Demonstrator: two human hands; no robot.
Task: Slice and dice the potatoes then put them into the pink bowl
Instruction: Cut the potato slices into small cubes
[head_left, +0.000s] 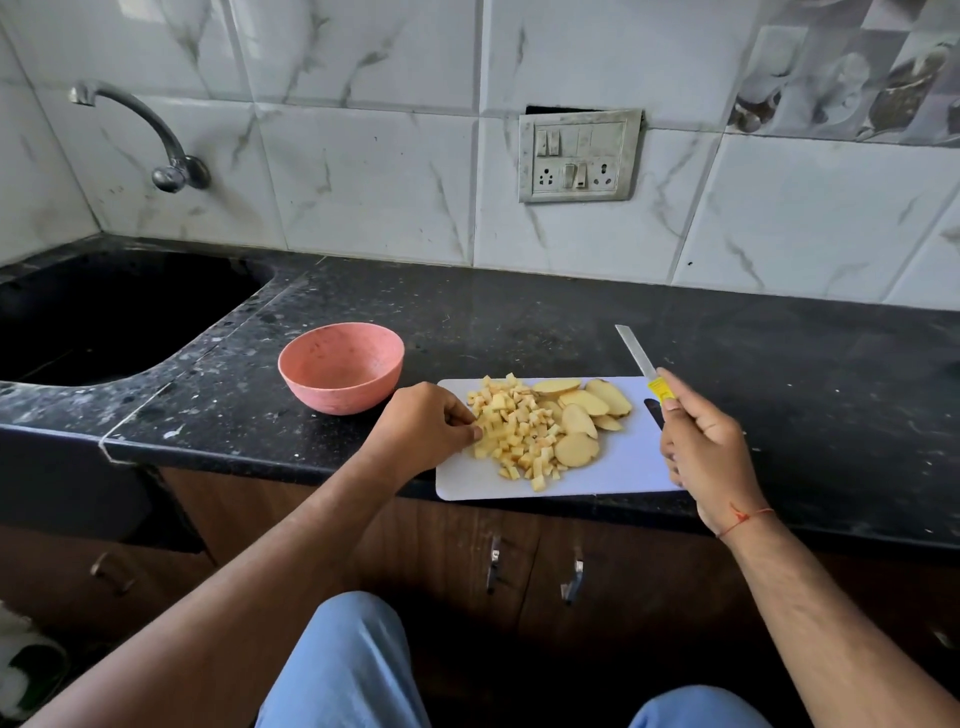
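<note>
No legible text, brand, number or sign anywhere in the head view. Knife (640, 361), right of frame centre: a yellow label sits at the top of the handle with small dark marks on it, too small to read. Switchboard (578, 155) on the wall tiles, upper centre-right of the frame: switches and sockets only, no readable markings. Patterned tiles (852, 67), upper right of the frame: pictorial print, no lettering made out.
</note>
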